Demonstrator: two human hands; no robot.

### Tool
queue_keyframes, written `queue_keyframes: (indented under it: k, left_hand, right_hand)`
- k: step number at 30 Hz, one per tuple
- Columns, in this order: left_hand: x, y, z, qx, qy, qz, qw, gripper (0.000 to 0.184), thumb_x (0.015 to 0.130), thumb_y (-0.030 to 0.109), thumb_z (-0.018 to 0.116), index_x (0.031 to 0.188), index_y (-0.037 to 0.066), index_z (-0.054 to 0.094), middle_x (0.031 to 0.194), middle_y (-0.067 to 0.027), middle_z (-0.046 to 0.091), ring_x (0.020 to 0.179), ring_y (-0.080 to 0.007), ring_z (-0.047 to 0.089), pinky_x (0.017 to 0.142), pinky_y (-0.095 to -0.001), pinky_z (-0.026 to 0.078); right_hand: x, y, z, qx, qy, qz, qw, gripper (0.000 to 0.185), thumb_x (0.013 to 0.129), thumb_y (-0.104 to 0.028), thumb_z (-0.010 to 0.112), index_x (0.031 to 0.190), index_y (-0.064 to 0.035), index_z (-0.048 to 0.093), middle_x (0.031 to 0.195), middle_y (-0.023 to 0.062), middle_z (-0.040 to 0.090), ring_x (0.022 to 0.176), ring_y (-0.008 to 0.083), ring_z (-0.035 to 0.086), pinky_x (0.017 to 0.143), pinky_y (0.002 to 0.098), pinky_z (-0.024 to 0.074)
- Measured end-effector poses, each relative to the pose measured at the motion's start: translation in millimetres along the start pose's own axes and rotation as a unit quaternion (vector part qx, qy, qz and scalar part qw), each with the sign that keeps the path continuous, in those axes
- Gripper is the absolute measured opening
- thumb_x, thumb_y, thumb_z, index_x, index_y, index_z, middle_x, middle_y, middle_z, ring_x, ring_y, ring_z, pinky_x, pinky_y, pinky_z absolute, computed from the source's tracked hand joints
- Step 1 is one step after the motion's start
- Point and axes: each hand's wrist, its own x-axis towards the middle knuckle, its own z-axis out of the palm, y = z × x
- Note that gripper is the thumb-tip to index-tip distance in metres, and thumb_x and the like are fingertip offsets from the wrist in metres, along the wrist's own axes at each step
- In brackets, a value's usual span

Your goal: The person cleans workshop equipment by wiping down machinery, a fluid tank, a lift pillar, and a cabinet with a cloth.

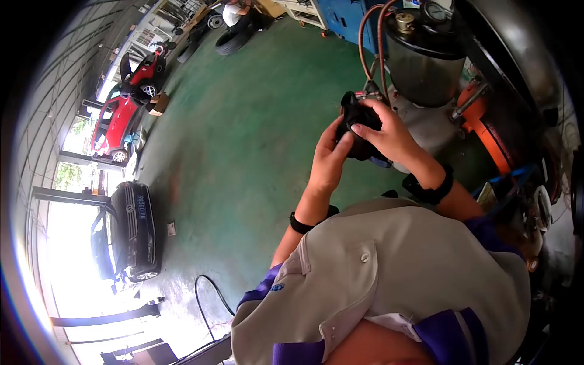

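Observation:
My left hand (328, 155) is closed on the near left side of a dark black part (359, 125), its thumb pressed on the surface. On the right side of the same part, my right hand (392, 134) has its fingers wrapped round it and its thumb on top. The part is held in front of my chest, and its exact shape is partly hidden by my fingers. Just beyond it hang reddish hoses (363, 45), beside a round tank (426, 70) with a gauge (434, 11) on top.
An orange machine part (486, 131) stands at the right. A blue cabinet (344, 24) is at the top. Tyres (233, 42) and a person (234, 13) are farther off. A red car (115, 121) and a black car (135, 231) stand at the left. A black hose (213, 281) lies lower left.

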Motion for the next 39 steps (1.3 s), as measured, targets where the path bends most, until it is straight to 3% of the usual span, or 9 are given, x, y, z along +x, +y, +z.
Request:
queue_keyframes:
  k: [5, 12, 15, 17, 19, 21, 33, 36, 39]
  left_hand:
    - [-21.7, 0.8, -31.2, 0.267, 0.095, 0.054, 0.957, 0.041, 0.094, 0.013, 0.059, 0.129, -0.005, 0.051, 0.100, -0.0040, 0.065, 0.089, -0.0086, 0.058, 0.080, -0.0227, 0.047]
    - [-48.5, 21.2, -79.8, -0.140, 0.195, -0.001, 0.971, 0.018, 0.098, 0.018, 0.046, 0.093, 0.004, 0.055, 0.089, -0.0048, 0.061, 0.084, -0.0162, 0.060, 0.078, -0.0296, 0.049]
    - [-57.2, 36.9, -118.3, -0.219, 0.092, 0.032, 0.971, 0.031, 0.098, 0.022, 0.042, 0.113, -0.001, 0.057, 0.117, -0.0126, 0.062, 0.108, -0.0259, 0.058, 0.099, -0.0405, 0.042]
    - [-56.0, 59.1, -115.1, -0.275, 0.097, 0.033, 0.956, 0.036, 0.099, 0.024, 0.039, 0.120, 0.000, 0.055, 0.123, -0.0137, 0.060, 0.115, -0.0283, 0.055, 0.103, -0.0431, 0.040]
    - [-57.0, 66.5, -114.9, -0.312, 0.087, 0.030, 0.945, 0.039, 0.101, 0.028, 0.037, 0.124, 0.001, 0.054, 0.128, -0.0142, 0.057, 0.121, -0.0295, 0.051, 0.106, -0.0445, 0.037]
    - [-53.2, 67.8, -112.2, -0.349, 0.053, 0.016, 0.935, 0.041, 0.101, 0.030, 0.037, 0.125, 0.001, 0.053, 0.130, -0.0143, 0.055, 0.122, -0.0300, 0.050, 0.106, -0.0442, 0.037]
    - [-71.6, 25.6, -167.0, -0.277, 0.097, 0.085, 0.952, 0.071, 0.092, 0.062, 0.042, 0.137, 0.007, 0.045, 0.145, -0.0125, 0.042, 0.137, -0.0321, 0.031, 0.115, -0.0511, 0.019]
    - [-77.4, -28.8, -147.9, -0.364, 0.078, -0.130, 0.919, 0.090, 0.086, 0.074, 0.033, 0.141, 0.004, 0.036, 0.143, -0.0141, 0.042, 0.132, -0.0348, 0.038, 0.111, -0.0498, 0.026]
    - [-76.0, -38.8, -131.2, -0.166, 0.072, -0.060, 0.982, 0.049, 0.098, 0.030, 0.051, 0.139, 0.006, 0.037, 0.134, -0.0134, 0.051, 0.126, -0.0315, 0.046, 0.106, -0.0467, 0.036]
  right_hand:
    - [-5.8, -2.1, 34.7, -0.021, -0.014, 0.020, 0.999, 0.050, 0.084, -0.027, 0.071, 0.119, 0.0044, 0.052, 0.108, 0.0173, 0.063, 0.100, 0.0254, 0.062, 0.087, 0.0332, 0.0471]
    - [0.6, -7.1, 51.2, 0.216, -0.101, 0.173, 0.956, 0.039, 0.089, -0.024, 0.065, 0.118, 0.0012, 0.056, 0.107, 0.0093, 0.065, 0.097, 0.0168, 0.062, 0.086, 0.0300, 0.0482]
    - [18.9, 3.8, 35.7, 0.506, -0.136, 0.206, 0.826, 0.031, 0.093, -0.020, 0.060, 0.119, -0.0034, 0.059, 0.106, 0.0065, 0.066, 0.094, 0.0165, 0.064, 0.087, 0.0317, 0.0504]
    - [27.4, 7.2, 27.2, 0.620, -0.127, 0.114, 0.766, 0.050, 0.098, -0.044, 0.047, 0.132, -0.0071, 0.050, 0.122, 0.0084, 0.060, 0.112, 0.0216, 0.057, 0.100, 0.0366, 0.0432]
    - [18.8, 25.1, 22.9, 0.533, -0.043, 0.081, 0.841, 0.062, 0.097, -0.053, 0.042, 0.141, -0.0091, 0.040, 0.136, 0.0096, 0.050, 0.124, 0.0230, 0.048, 0.106, 0.0397, 0.0368]
    - [-9.3, 78.2, 42.1, 0.469, -0.110, 0.240, 0.843, 0.069, 0.095, -0.057, 0.042, 0.145, -0.0095, 0.033, 0.143, 0.0084, 0.042, 0.128, 0.0232, 0.044, 0.107, 0.0408, 0.0351]
    - [-19.1, 31.0, 104.8, 0.522, -0.116, 0.211, 0.819, 0.033, 0.087, -0.013, 0.063, 0.117, 0.0002, 0.060, 0.107, 0.0049, 0.066, 0.097, 0.0129, 0.060, 0.086, 0.0285, 0.0466]
    - [-14.5, 23.6, 108.7, 0.424, -0.087, 0.174, 0.885, 0.031, 0.089, -0.013, 0.061, 0.116, 0.0015, 0.060, 0.106, 0.0036, 0.064, 0.097, 0.0127, 0.059, 0.087, 0.0283, 0.0452]
    - [-7.7, 37.0, 91.1, 0.340, -0.053, 0.158, 0.925, 0.031, 0.090, -0.019, 0.061, 0.113, 0.0017, 0.061, 0.105, 0.0037, 0.064, 0.095, 0.0122, 0.059, 0.086, 0.0271, 0.0453]
